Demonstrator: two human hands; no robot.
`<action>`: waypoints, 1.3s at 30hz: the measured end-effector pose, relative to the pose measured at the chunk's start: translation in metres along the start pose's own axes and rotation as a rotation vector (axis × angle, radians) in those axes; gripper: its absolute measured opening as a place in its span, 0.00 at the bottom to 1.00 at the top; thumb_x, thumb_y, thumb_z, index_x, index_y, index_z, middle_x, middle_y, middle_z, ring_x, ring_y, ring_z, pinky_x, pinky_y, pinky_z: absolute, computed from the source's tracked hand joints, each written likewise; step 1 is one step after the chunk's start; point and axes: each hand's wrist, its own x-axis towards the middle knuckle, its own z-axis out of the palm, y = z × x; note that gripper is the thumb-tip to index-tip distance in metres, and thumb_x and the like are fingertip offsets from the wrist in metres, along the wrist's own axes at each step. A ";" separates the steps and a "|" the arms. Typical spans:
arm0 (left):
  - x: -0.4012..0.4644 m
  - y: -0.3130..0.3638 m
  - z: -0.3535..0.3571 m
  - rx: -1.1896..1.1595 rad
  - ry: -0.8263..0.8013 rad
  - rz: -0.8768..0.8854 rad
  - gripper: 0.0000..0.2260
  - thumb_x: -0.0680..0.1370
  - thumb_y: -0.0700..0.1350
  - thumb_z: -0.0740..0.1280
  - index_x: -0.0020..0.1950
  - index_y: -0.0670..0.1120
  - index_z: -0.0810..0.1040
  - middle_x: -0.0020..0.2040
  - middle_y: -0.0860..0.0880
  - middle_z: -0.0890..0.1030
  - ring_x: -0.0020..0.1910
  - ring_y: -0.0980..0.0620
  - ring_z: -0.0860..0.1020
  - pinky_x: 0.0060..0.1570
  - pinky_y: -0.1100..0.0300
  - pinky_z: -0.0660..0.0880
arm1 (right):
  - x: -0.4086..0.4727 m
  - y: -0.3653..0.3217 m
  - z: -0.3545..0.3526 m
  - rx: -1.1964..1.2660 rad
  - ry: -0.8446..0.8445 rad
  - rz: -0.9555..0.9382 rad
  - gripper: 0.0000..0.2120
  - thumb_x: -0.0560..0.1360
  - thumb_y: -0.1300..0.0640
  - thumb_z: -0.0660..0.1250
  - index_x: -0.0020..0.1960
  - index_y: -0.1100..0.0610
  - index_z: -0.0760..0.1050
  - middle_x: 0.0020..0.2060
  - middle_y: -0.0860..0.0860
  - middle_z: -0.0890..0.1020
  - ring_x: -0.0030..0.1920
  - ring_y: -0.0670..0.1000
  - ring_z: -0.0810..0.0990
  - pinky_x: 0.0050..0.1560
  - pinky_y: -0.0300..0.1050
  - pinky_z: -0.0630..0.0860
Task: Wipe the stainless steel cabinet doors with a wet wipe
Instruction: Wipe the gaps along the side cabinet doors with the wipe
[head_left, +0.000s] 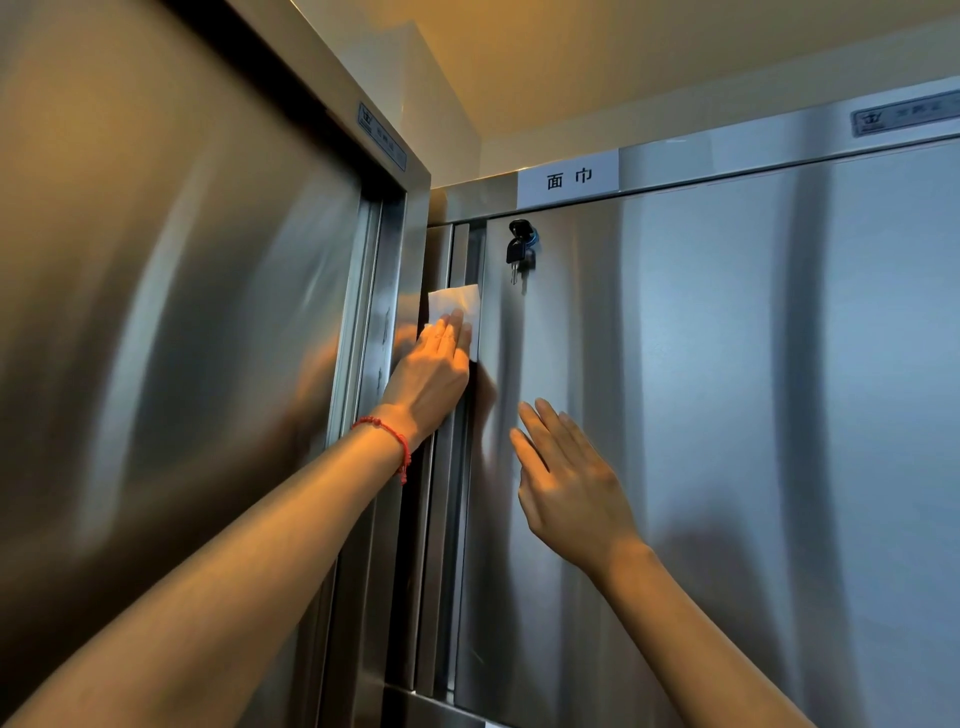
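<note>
Left hand (434, 371) presses white wet wipe (453, 306) flat.

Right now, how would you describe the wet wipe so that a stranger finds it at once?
Start at the right cabinet door under the white label with two black characters. Go down from the keys hanging in its lock to the door's left edge. The wipe is the only white sheet there, pressed flat under the left hand.

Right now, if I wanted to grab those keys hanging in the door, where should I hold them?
Probably pinch the black head of the keys from the front, just under the lock. It sticks out from the cabinet door, while the thin metal blades below dangle loosely.
</note>
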 end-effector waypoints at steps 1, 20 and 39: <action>0.002 -0.001 -0.001 0.001 0.007 -0.003 0.21 0.83 0.37 0.47 0.75 0.33 0.48 0.75 0.33 0.49 0.75 0.39 0.51 0.74 0.48 0.52 | 0.000 0.000 0.000 0.001 -0.001 0.000 0.21 0.72 0.55 0.64 0.62 0.63 0.78 0.63 0.61 0.76 0.67 0.61 0.72 0.67 0.56 0.65; -0.001 0.000 -0.004 -0.071 -0.009 -0.022 0.21 0.83 0.36 0.46 0.75 0.34 0.47 0.75 0.33 0.50 0.75 0.40 0.51 0.73 0.50 0.46 | 0.000 0.000 0.002 0.007 0.002 0.000 0.21 0.72 0.55 0.64 0.62 0.63 0.77 0.64 0.61 0.76 0.67 0.60 0.72 0.68 0.55 0.65; -0.008 0.003 -0.002 -0.110 -0.024 -0.012 0.21 0.83 0.35 0.48 0.76 0.34 0.48 0.76 0.34 0.48 0.76 0.41 0.49 0.73 0.52 0.44 | -0.001 0.001 0.001 0.005 -0.016 0.009 0.23 0.69 0.57 0.72 0.62 0.63 0.77 0.64 0.61 0.76 0.67 0.61 0.72 0.68 0.56 0.63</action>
